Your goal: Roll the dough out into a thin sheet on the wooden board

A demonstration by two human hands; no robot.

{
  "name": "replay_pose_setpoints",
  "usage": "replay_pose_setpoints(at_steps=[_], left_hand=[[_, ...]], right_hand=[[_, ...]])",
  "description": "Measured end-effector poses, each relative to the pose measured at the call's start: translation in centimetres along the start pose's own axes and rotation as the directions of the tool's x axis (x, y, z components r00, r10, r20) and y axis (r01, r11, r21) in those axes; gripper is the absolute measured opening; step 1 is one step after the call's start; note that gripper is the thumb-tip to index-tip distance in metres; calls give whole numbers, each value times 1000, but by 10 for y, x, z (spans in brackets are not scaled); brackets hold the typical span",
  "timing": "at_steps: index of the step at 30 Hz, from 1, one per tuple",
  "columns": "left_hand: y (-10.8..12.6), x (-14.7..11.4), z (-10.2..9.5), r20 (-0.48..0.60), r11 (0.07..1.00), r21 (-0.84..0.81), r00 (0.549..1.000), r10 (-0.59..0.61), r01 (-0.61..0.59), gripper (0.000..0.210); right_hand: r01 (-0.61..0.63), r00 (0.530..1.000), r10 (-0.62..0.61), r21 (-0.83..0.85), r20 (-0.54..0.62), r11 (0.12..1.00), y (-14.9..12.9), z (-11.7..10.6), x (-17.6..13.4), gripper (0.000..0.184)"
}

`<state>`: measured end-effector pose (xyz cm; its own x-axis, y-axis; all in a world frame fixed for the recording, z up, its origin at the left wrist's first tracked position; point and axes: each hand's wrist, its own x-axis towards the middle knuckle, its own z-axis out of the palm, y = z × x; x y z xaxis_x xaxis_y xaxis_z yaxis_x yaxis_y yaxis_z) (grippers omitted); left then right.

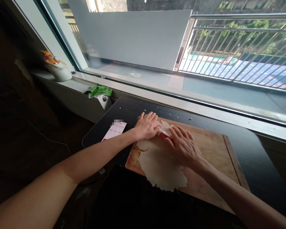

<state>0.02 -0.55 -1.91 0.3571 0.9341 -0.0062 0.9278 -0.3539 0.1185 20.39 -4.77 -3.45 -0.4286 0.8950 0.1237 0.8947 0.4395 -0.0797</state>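
A thin, pale sheet of dough [160, 165] with ragged edges lies on a wooden cutting board [209, 149] and hangs past its near edge. Across its far part rests a slim red-and-white tube [165, 135], of which only the middle shows between my hands. My left hand [147, 126] lies over the tube's left end, fingers stretched forward and flat. Over the right end, my right hand [184, 144] presses down with its fingers extended too. Both palms hide the tube's ends, and neither hand is wrapped round it.
The board sits on a black table [248, 149] with small crumbs near its far edge. A phone [115, 130] showing a timer lies left of my left hand. Beyond are a window sill [205, 108], a green cloth [100, 91] and a white pot [61, 72].
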Motion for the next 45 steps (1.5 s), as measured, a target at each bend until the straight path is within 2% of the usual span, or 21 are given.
replay_pose_setpoints(at_steps=[3,5,7,10,12,13,15,18,20,22,25,27,29,33,35,37,42,43,45], left_hand=[[9,50,-5,63,998,-28,997,-50,52,62],[12,66,-7,102,998,-34,993,-57,61,60],[9,56,-6,93,999,-27,995,-29,32,59],[0,13,0,36,999,-15,998,47,-47,60],[-4,-5,3,3,997,-14,998,70,-70,62],[-4,-5,3,-13,998,-14,998,61,-62,62],[-2,12,3,-27,1000,-20,999,16,-16,61],[4,51,-2,42,997,-42,998,-55,57,61],[6,61,-4,81,997,-43,995,-62,66,62],[5,47,-3,48,999,-33,998,-37,39,61],[0,3,5,-41,999,-18,999,31,-32,62],[-1,-15,7,-69,998,-9,996,61,-62,65],[0,-8,7,-74,999,-6,996,49,-50,65],[6,47,-1,30,998,-36,998,-54,55,62],[8,61,-4,72,996,-46,995,-76,79,62],[8,52,-2,31,997,-43,997,-69,70,60],[6,-8,11,-150,1000,-23,989,-11,7,60],[6,-9,12,-159,1000,-21,987,-10,7,61],[6,6,10,-134,999,-29,990,-42,38,60]], right_hand=[[-162,987,163,-50,12,986,26,-7,36,57],[-200,978,202,-53,42,978,32,-10,44,57],[-150,986,151,-31,64,988,26,-9,35,57],[10,998,-12,22,56,1000,6,-2,5,60],[88,996,-88,37,22,995,0,0,-4,60],[100,995,-100,30,0,995,2,1,-1,60],[76,996,-76,-3,-40,997,14,1,15,57],[-26,998,24,-45,-60,999,37,-2,47,55],[-54,997,51,-49,-51,997,42,-4,53,55],[-8,999,7,-34,-35,999,34,-4,41,56],[114,993,-114,29,-9,993,11,-1,9,57],[148,989,-147,56,-10,987,2,-1,-3,58],[115,993,-114,44,-15,992,5,-1,3,59],[-76,996,75,1,39,997,31,-4,45,58],[-140,988,140,-3,67,990,38,-6,55,56],[-118,991,117,6,67,993,33,-7,48,56],[133,989,-135,44,53,990,10,-2,6,58],[154,987,-155,37,39,987,11,-2,6,58],[145,989,-145,10,-11,989,21,0,18,56]])
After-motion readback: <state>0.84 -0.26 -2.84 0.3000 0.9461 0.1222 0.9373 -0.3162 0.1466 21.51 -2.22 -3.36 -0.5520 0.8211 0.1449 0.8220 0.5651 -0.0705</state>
